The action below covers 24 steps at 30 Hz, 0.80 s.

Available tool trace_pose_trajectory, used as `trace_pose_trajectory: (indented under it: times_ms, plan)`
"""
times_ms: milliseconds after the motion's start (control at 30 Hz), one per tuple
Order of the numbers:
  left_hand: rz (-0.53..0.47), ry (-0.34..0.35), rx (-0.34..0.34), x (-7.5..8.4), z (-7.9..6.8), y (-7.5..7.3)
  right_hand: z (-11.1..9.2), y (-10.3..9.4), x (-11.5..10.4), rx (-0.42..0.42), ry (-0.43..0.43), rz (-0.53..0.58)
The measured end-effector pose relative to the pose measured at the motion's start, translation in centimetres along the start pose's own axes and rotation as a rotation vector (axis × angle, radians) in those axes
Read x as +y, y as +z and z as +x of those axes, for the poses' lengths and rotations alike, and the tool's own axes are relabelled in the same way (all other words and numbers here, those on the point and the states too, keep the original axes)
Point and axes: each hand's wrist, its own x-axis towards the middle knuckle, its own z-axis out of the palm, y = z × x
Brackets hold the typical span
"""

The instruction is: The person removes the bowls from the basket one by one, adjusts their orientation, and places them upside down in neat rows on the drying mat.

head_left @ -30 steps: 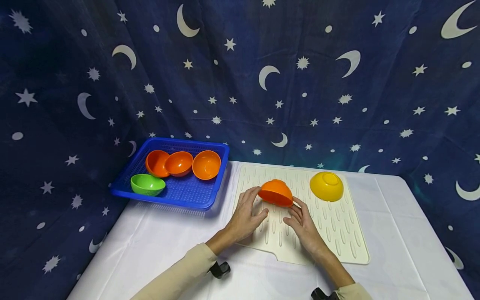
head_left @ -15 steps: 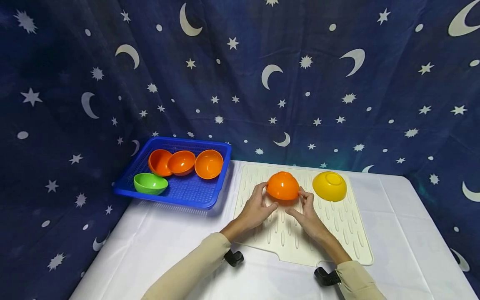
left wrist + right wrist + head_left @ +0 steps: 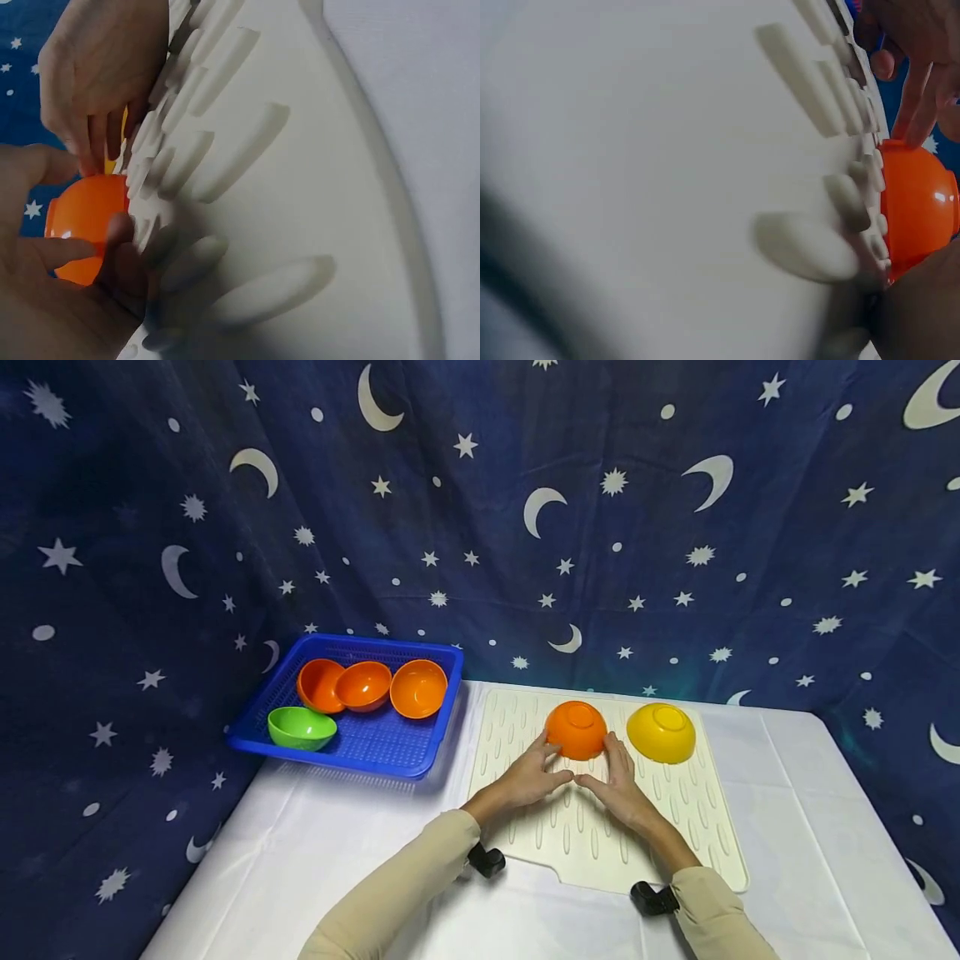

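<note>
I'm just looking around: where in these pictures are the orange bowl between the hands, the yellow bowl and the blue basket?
Orange bowl point(image 3: 577, 737): head view, on its outer wall.
Yellow bowl point(image 3: 660, 739): head view, on its outer wall.
Blue basket point(image 3: 375, 748): head view, on its bare floor.

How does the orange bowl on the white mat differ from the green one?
The orange bowl is upside down, base showing; the green bowl shows its hollow inside. The orange bowl sits on the white mat, the green bowl in the blue basket. Both are round and glossy.
</note>
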Motion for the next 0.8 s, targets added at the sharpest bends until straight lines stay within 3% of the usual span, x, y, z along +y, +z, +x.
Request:
trace_pose_trajectory:
  times_ms: [133, 300, 433, 800]
  plan:
    - [0.072, -0.01, -0.047, 0.3, -0.1, 0.0, -0.1, 0.3, 0.2, 0.02, -0.018, -0.086]
    - [0.117, -0.03, -0.071, 0.3, -0.2, 0.0, -0.3, 0.6, 0.2, 0.026, -0.034, -0.107]
    - [0.141, -0.003, -0.083, 0.2, 0.0, 0.0, -0.4, 0.8, 0.4, 0.026, -0.065, -0.121]
    - [0.081, -0.009, -0.084, 0.5, 0.6, -0.2, 0.2, 1.0, -0.1, 0.006, -0.043, -0.282]
